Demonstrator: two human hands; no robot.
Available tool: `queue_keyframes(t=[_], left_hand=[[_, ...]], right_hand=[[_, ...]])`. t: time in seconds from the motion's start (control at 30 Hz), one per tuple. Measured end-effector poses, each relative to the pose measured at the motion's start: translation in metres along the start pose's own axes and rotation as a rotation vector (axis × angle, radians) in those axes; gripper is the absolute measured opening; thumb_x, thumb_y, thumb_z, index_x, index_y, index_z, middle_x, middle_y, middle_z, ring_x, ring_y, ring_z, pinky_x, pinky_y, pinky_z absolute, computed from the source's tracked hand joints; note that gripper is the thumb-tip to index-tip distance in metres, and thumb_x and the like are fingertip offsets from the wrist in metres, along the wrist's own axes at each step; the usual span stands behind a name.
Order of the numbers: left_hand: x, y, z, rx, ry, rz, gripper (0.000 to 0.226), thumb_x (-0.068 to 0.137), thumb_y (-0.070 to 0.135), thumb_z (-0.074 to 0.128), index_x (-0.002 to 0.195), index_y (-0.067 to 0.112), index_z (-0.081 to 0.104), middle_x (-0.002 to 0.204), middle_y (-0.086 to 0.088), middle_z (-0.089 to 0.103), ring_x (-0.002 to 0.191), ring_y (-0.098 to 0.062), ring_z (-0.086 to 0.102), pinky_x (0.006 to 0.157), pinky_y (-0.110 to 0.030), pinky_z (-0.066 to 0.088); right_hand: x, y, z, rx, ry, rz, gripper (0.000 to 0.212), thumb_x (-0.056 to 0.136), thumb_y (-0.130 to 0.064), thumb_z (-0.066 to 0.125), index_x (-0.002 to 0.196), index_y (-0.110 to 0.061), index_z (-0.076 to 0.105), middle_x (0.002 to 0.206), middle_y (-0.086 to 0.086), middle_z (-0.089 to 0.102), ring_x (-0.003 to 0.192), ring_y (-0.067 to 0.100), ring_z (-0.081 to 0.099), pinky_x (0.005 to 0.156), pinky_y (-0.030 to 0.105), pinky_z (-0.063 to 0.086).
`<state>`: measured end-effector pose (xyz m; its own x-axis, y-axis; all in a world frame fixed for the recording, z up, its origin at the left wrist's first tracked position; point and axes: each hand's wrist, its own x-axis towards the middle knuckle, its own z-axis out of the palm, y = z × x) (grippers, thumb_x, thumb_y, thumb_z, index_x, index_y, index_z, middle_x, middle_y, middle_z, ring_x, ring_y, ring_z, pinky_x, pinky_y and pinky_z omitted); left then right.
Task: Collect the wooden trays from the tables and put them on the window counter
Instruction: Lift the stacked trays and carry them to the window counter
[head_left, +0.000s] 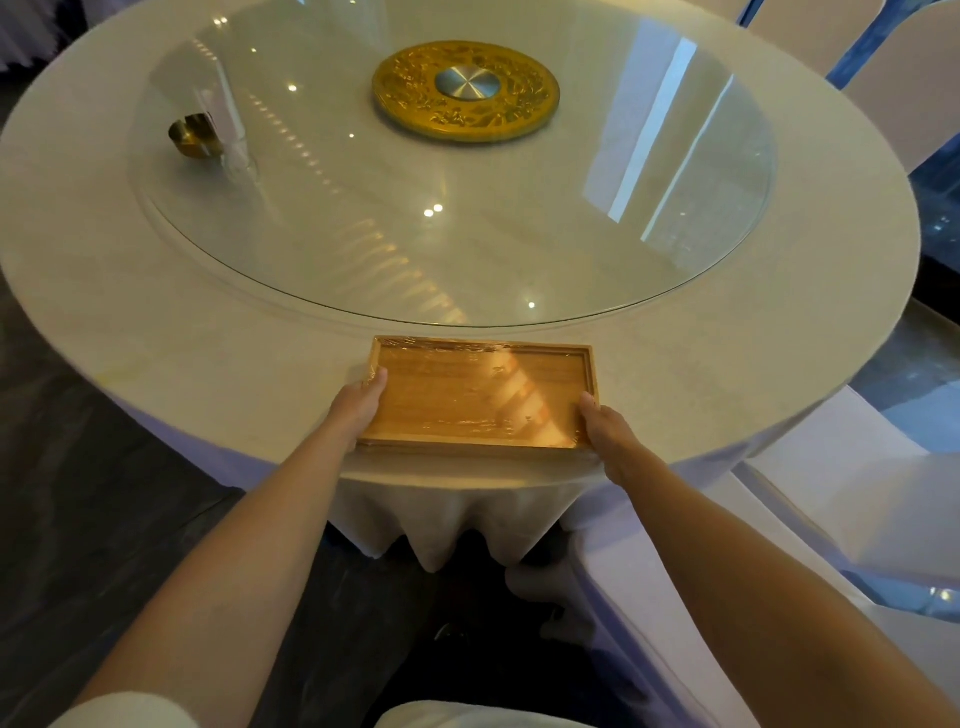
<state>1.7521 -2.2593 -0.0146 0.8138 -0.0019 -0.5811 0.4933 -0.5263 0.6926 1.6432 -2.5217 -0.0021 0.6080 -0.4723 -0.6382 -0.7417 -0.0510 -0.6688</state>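
Hands are gripping the wooden tray (480, 397) (film-wrapped) at the table's (156, 332) six o'clock edge: left hand (361, 397) closing on its nine o'clock end, right hand (605, 434) on three o'clock, long axis crosswise.

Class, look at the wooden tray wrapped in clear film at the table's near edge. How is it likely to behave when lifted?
The wooden tray probably stays stiff: it looks like solid board with a raised rim. The shiny film may make it slippery, so the left hand and right hand at opposite ends suit it. Flat and shallow, it seems unlikely to roll.

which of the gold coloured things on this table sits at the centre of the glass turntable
The flat round gold disc with the silver middle sits at the centre. The small gold cup stands off near the glass turntable's left edge.
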Motion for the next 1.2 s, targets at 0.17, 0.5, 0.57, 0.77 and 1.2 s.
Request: queue_keyframes(t=[0.17, 0.5, 0.57, 0.77, 1.2], left_hand=[[-0.001, -0.001, 0.001, 0.003, 0.024, -0.008, 0.061, 0.096, 0.046, 0.03, 0.137, 0.001, 0.039, 0.139, -0.018, 0.045, 0.127, -0.035, 0.042, 0.103, -0.042, 0.035], [-0.002, 0.033, -0.009, 0.007, -0.031, 0.109, 0.06, 0.095, 0.047, 0.032, 0.134, 0.002, 0.043, 0.135, -0.017, 0.049, 0.123, -0.036, 0.047, 0.099, -0.044, 0.039], [-0.003, 0.042, -0.007, 0.058, -0.053, 0.146, 0.062, 0.095, 0.047, 0.032, 0.132, 0.0, 0.045, 0.134, -0.019, 0.051, 0.121, -0.036, 0.048, 0.1, -0.043, 0.04], [-0.018, 0.071, 0.023, 0.131, -0.15, 0.211, 0.062, 0.094, 0.047, 0.035, 0.125, -0.003, 0.053, 0.129, -0.021, 0.056, 0.118, -0.035, 0.052, 0.099, -0.041, 0.04], [-0.121, 0.179, 0.135, 0.28, -0.323, 0.524, 0.062, 0.093, 0.048, 0.037, 0.122, -0.005, 0.054, 0.113, -0.019, 0.059, 0.102, -0.033, 0.056, 0.086, -0.038, 0.043]], right_hand=[[0.001, 0.001, 0.003, 0.076, -0.021, 0.019, 0.058, 0.095, -0.043, 0.032, 0.133, 0.001, 0.042, 0.133, 0.021, 0.049, 0.119, 0.034, 0.049, 0.105, 0.045, 0.039], [-0.013, -0.011, -0.013, 0.204, 0.026, -0.027, 0.055, 0.095, -0.041, 0.037, 0.129, 0.002, 0.04, 0.115, 0.018, 0.053, 0.102, 0.028, 0.052, 0.086, 0.038, 0.046], [-0.016, -0.011, -0.021, 0.211, 0.056, -0.026, 0.056, 0.095, -0.042, 0.037, 0.13, 0.002, 0.04, 0.118, 0.018, 0.053, 0.102, 0.028, 0.052, 0.089, 0.039, 0.044], [-0.032, 0.002, -0.057, 0.226, 0.219, -0.001, 0.057, 0.093, -0.043, 0.039, 0.127, 0.002, 0.044, 0.103, 0.012, 0.051, 0.094, 0.025, 0.049, 0.083, 0.039, 0.041], [-0.137, 0.049, -0.198, 0.421, 0.544, -0.051, 0.05, 0.095, -0.037, 0.038, 0.12, 0.004, 0.051, 0.104, 0.016, 0.054, 0.092, 0.024, 0.049, 0.077, 0.033, 0.037]])
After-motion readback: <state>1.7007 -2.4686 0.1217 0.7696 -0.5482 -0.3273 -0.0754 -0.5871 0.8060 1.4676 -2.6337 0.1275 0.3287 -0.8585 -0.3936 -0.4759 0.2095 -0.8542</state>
